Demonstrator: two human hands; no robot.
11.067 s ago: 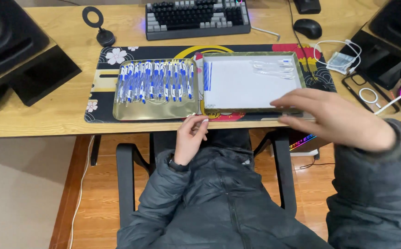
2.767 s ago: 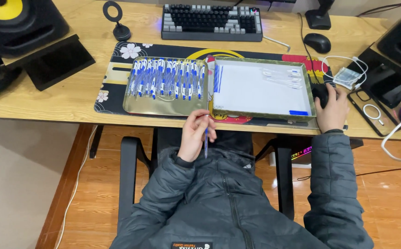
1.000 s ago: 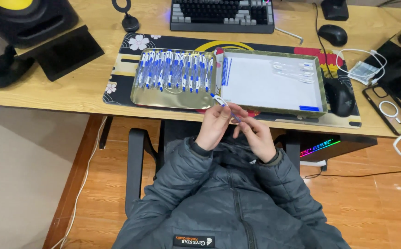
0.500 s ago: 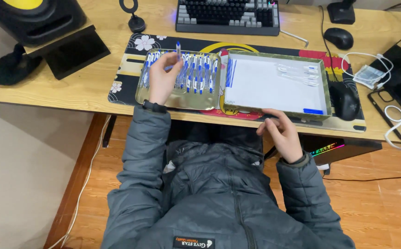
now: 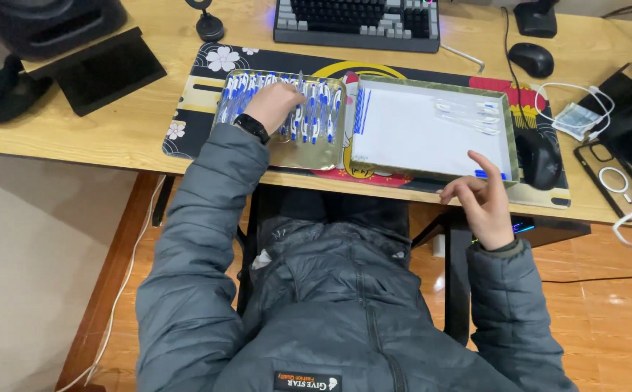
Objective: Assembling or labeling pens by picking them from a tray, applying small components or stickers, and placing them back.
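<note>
**Two hands at two trays of pens, desk edge to back wall**

Right hand [image 5: 480,203]: one, nearest the body, raised just below the desk edge, fingers spread and loosely curled, empty. It is close under the near right corner of the white-lined tray [image 5: 374,156].

Left hand [image 5: 272,103]: one, laid over the metal tray [image 5: 309,158], fingers curled down among the blue-and-white pens [image 5: 321,116]. One pen [image 5: 300,81] stands up just beyond the knuckles; whether the fingers are clamped on it cannot be told. A dark wristband sits just behind the hand.

Blue-and-white pens: one row, side by side, spreading left and right of the left hand. About five show clear to its right; those under and left of it are too crowded to count.

White-lined tray: one, right of the left hand, beyond the right hand. It holds a small cluster of blue refills [image 5: 362,110] at its left wall, roughly three clear pen parts [image 5: 468,116] at the far right, and one blue cap [image 5: 484,174] by the near wall.

Desk mat [image 5: 200,101]: one, patterned, under both trays.

Beyond: one keyboard [image 5: 356,20], two black mice [image 5: 532,58], one on the mat right of the trays.
</note>
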